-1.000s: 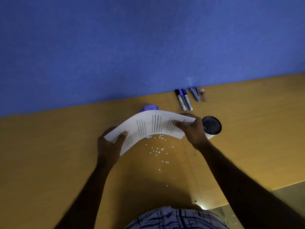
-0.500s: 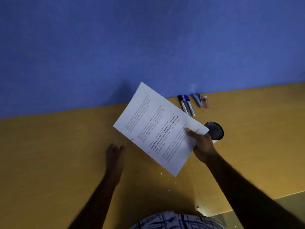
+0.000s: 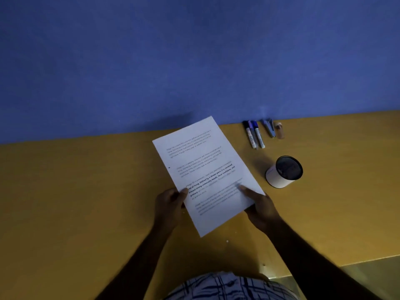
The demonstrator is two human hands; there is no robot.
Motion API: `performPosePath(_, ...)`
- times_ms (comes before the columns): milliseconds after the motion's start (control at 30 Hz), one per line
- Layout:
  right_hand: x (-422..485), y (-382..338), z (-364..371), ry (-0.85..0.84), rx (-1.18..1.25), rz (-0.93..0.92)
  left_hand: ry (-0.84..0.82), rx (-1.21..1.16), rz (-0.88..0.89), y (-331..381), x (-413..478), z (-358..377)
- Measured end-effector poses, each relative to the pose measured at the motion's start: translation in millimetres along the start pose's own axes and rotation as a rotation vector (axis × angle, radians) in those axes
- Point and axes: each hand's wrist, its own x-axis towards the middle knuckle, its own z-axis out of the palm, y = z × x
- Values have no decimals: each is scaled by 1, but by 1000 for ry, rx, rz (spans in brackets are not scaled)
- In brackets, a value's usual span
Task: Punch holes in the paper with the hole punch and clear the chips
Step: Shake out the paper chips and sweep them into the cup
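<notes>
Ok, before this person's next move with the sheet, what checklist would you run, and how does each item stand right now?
1. Paper held securely: ok. The left hand pinches its left edge, and the right hand grips its lower right corner.
2. Hole made: ok. One dark hole shows near the left edge; a second, cannot tell.
3. Hole punch located: cannot tell, as it is not in view.
4. Chips cleared: not ok. A white chip lies on the table.
5. Cup out of the sheet's way: ok. It stands apart, to the right.
</notes>
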Motion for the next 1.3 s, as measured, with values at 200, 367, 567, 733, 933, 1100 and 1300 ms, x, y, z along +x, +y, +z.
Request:
performPosePath(200,5,-9,4,-38,-281,62,-135,66,35,-1,7,-55)
performPosePath(367,11,6,43,-129,-553,48,-162,175,31,-2,7,-98)
performPosePath(567,12,47,93,-99,-698,-1,-5,321,-8,-18,3,-149)
performPosePath(733,15,86,129,-87,-818,10,124,245,-110,-43,0,-187)
performPosePath(933,25,124,153,-69,-931,35,245,272,-188,-72,9,-212)
performPosePath(1100,34,143,162,-33,-1076,27,262,569,-105,-82,14,-218)
performPosePath(1300,29,150,167,-17,-1348,-76,333,658,-68,-86,12,-220)
